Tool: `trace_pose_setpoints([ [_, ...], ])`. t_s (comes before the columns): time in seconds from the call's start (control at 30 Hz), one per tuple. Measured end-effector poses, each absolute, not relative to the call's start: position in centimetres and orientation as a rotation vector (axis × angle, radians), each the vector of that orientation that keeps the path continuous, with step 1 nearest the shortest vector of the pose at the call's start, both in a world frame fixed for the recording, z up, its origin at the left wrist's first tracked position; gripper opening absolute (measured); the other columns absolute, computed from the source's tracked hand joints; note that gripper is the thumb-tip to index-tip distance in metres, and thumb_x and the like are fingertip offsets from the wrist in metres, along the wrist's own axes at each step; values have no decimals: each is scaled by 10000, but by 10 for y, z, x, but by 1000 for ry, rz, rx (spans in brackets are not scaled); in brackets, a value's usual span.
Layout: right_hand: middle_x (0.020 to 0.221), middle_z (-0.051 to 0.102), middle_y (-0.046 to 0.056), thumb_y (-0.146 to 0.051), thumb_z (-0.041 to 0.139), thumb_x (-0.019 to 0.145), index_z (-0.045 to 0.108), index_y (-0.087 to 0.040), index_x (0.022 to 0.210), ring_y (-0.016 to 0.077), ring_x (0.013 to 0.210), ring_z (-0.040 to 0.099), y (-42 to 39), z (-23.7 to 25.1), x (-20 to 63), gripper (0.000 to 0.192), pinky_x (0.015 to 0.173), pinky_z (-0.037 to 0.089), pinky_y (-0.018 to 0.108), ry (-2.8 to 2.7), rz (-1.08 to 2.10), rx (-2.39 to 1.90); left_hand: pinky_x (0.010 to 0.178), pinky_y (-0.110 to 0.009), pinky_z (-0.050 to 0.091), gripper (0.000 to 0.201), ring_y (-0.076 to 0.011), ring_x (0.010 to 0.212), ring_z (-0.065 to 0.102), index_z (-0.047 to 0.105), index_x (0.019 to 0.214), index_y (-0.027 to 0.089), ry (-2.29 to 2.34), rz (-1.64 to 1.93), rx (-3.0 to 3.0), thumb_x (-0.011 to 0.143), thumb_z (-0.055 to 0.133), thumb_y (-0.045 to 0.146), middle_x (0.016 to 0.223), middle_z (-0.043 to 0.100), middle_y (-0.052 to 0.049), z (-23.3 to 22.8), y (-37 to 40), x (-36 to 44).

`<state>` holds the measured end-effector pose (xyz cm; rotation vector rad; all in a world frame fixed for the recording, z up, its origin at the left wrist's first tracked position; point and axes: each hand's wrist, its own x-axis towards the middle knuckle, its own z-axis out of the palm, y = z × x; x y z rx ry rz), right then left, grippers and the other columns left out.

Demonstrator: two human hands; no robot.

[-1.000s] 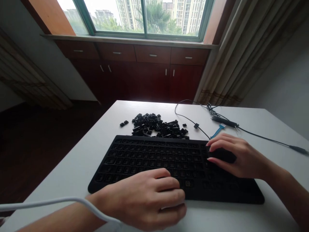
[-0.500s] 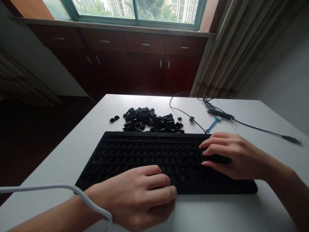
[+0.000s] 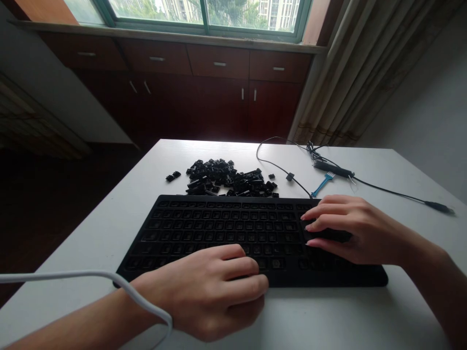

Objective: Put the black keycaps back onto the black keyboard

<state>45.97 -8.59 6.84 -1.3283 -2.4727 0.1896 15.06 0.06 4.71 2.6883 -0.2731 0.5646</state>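
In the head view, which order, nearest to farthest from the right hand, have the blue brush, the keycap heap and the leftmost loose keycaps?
1. Blue brush, just beyond the right hand
2. Keycap heap, beyond the keyboard
3. Leftmost loose keycaps, left of the heap

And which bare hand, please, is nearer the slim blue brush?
The right hand, over the right part of the black rectangular keyboard; the left hand, at its front edge, is farther from the brush.

Green-framed window (image 3: 251, 17), reddish-brown cabinets (image 3: 204, 107) beneath, silver handles (image 3: 219, 64), beige curtain (image 3: 335, 82) at right, shadowed curtain (image 3: 32, 121) at left
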Motion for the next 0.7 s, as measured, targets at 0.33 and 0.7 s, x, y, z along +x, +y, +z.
trace_pose_setpoints([
  [0.33, 1055, 760, 41, -260, 749, 834, 732, -226, 958, 177, 853, 680, -85, 64, 462, 130, 769, 548, 342, -2452, 185, -1276, 655, -329, 468, 209, -156, 725, 595, 600, 1106, 73, -283, 560, 2694, 904, 548, 86, 876, 686, -58, 46, 2, 150],
  [0.7, 1087, 773, 25, -266, 767, 823, 742, -247, 958, 160, 847, 706, -82, 64, 473, 139, 738, 572, 301, -2330, 464, -1350, 663, -329, 458, 238, -159, 721, 594, 602, 1131, 73, -274, 547, 2693, 904, 532, 89, 860, 685, -55, 47, 1, 149],
])
